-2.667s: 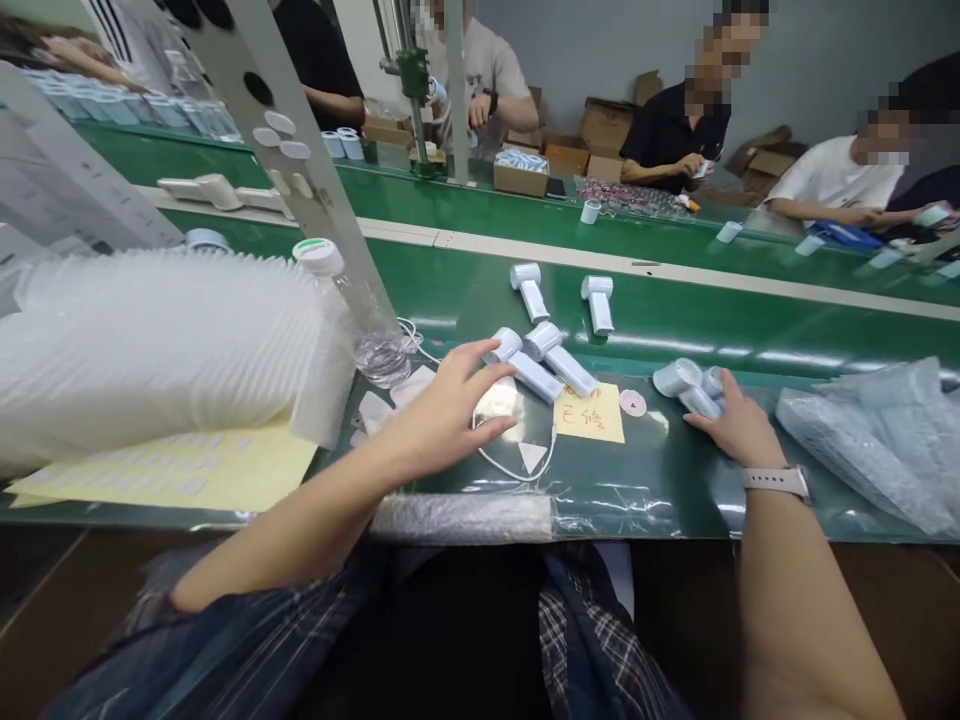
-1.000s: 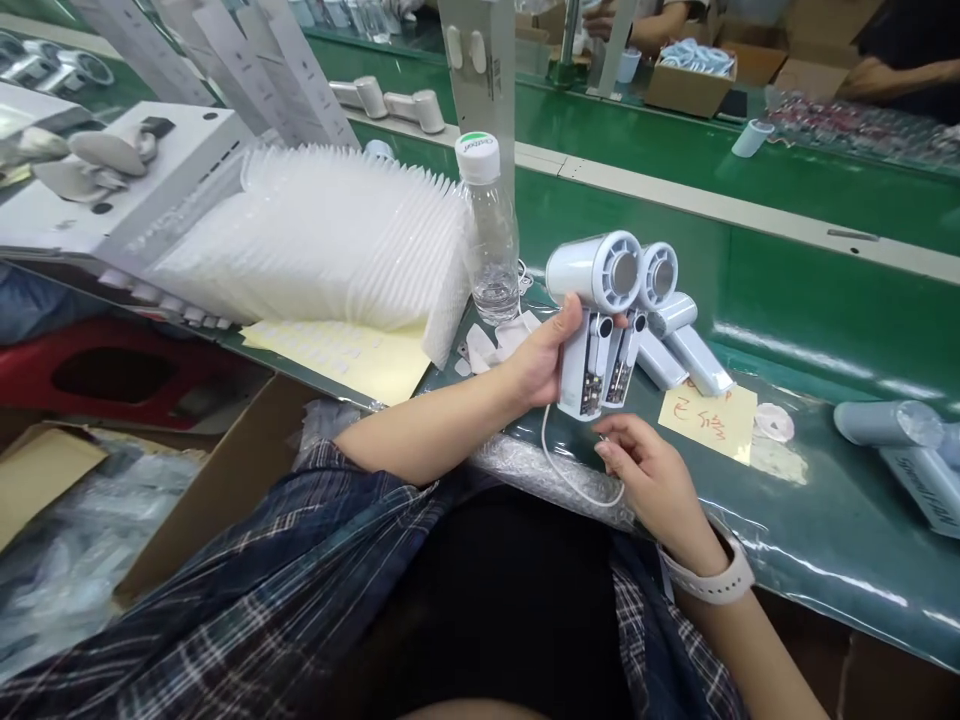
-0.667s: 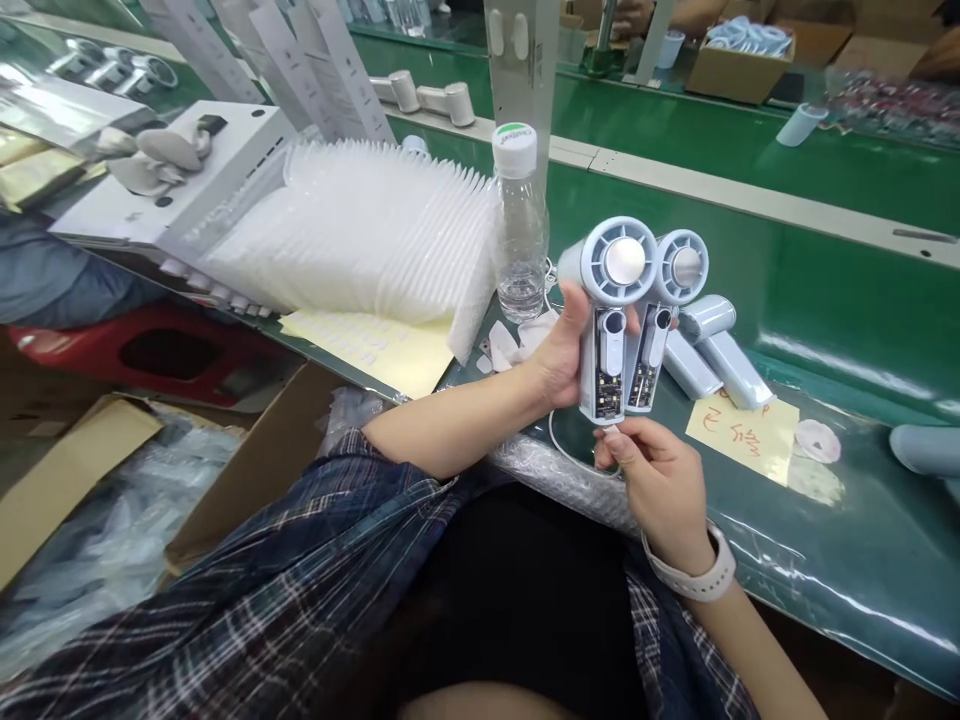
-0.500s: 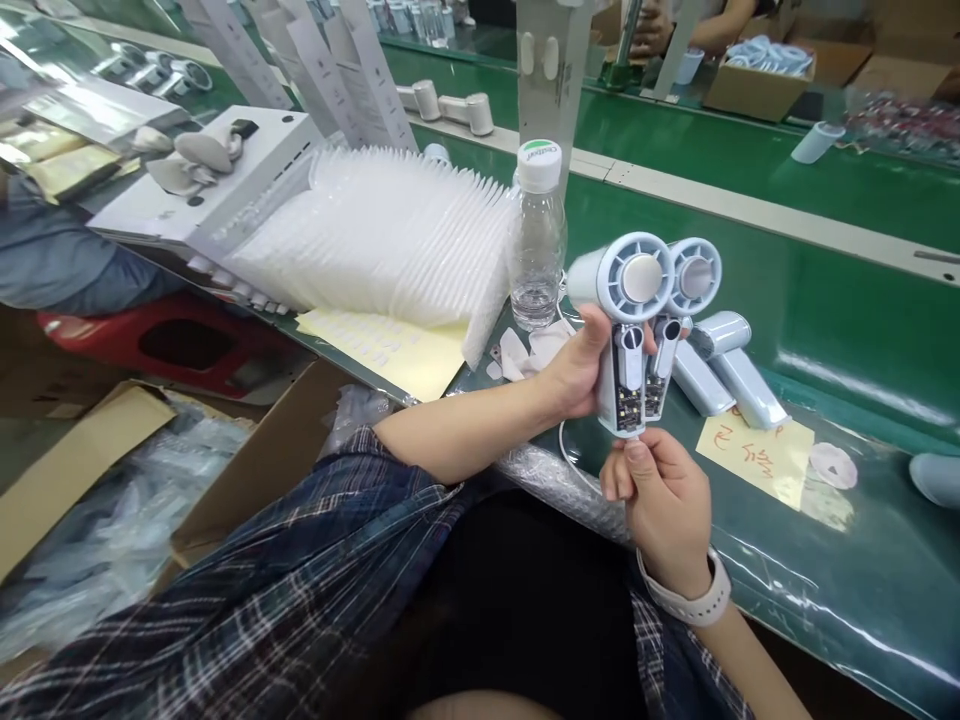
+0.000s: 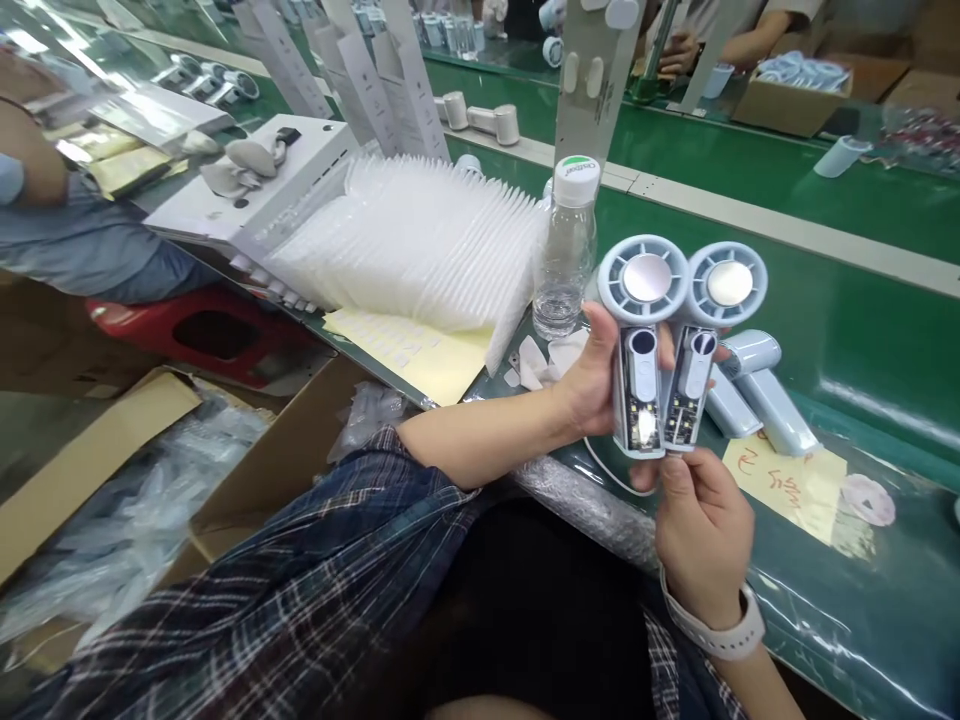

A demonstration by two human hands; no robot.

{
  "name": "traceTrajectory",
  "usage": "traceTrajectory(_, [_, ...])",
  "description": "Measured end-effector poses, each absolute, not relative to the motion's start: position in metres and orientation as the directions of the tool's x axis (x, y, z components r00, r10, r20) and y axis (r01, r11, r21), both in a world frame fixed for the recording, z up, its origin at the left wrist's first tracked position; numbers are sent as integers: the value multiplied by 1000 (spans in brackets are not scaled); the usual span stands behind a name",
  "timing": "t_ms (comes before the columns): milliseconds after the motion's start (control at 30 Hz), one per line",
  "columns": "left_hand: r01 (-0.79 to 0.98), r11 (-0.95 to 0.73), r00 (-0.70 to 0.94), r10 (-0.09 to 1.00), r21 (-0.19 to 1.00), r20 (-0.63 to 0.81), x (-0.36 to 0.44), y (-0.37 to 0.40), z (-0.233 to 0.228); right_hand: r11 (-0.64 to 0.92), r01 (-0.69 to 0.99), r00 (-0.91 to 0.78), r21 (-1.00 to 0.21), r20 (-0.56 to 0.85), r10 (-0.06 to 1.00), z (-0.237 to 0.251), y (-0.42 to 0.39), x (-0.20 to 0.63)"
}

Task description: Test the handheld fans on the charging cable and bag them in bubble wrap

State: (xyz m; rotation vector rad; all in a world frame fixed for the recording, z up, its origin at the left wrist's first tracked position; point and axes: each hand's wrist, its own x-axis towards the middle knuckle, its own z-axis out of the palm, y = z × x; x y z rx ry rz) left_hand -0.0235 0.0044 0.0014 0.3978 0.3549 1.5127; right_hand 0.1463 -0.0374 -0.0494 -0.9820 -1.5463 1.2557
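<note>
My left hand [image 5: 592, 385] is closed around two light-blue handheld fans, held upright side by side above the bench. On both the left fan [image 5: 643, 345] and the right fan [image 5: 716, 350], the handle front is uncovered and a dark circuit board with small parts shows. Below the handles, my right hand [image 5: 705, 530] pinches at the bottom end of the right fan. A thin white cable [image 5: 609, 476] runs into its fingers; the cable's plug is hidden there. Two more light-blue fans [image 5: 780, 410] lie just beyond, on a yellow note [image 5: 787, 490] with red writing.
A clear bottle [image 5: 561, 255] stands left of the fans, beside a row of white foam sleeves [image 5: 420, 240] and a yellow label sheet [image 5: 420, 355]. A cardboard box [image 5: 247, 480] with plastic bags is at lower left. Across the green bench [image 5: 862, 300] a co-worker's hand [image 5: 679, 52] shows.
Both fans have turned to face me more squarely and spread slightly apart. My right hand has shifted from below the left fan to below the right one. The view has swung a little.
</note>
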Motion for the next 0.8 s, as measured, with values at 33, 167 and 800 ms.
traceTrajectory(33, [-873, 19, 41, 999, 488, 35, -23, 4, 1, 130, -5, -293, -992, 126, 948, -50, -39, 145])
traceTrajectory(167, [-777, -31, 23, 997, 629, 78, -21, 5, -7, -5, -195, -317, -981, 58, 947, -47, -46, 138])
traceTrajectory(800, [-641, -190, -45, 977, 744, 210, -8, 2, -20, -14, -94, -335, -995, 19, 942, -41, -48, 145])
